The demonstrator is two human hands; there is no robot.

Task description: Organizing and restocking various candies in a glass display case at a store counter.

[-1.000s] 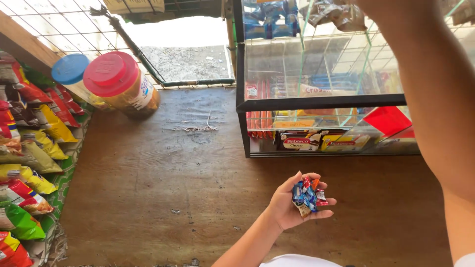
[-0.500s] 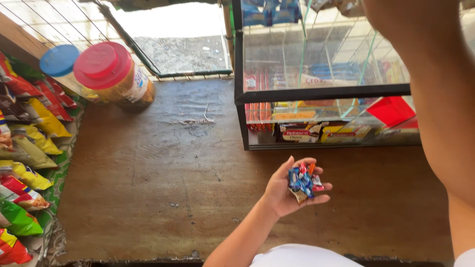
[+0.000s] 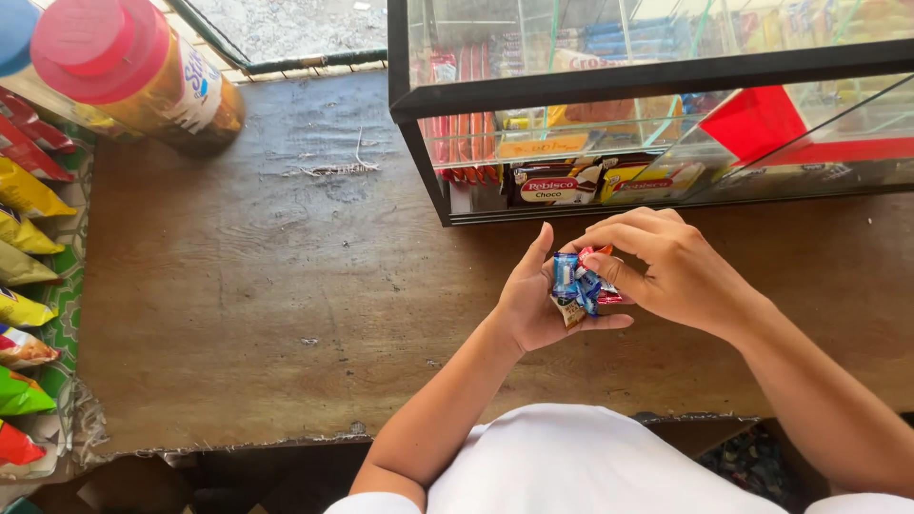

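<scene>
- Wrapped candies (image 3: 578,284), a small handful too bunched to count, lie in the cupped left hand (image 3: 535,303).
- Right hand (image 3: 666,266) pinches one candy.
- One glass display case (image 3: 647,105) stands beyond the grip.
- One red-lidded jar (image 3: 133,71) stands far left on the brown wooden worktop (image 3: 267,314).
</scene>
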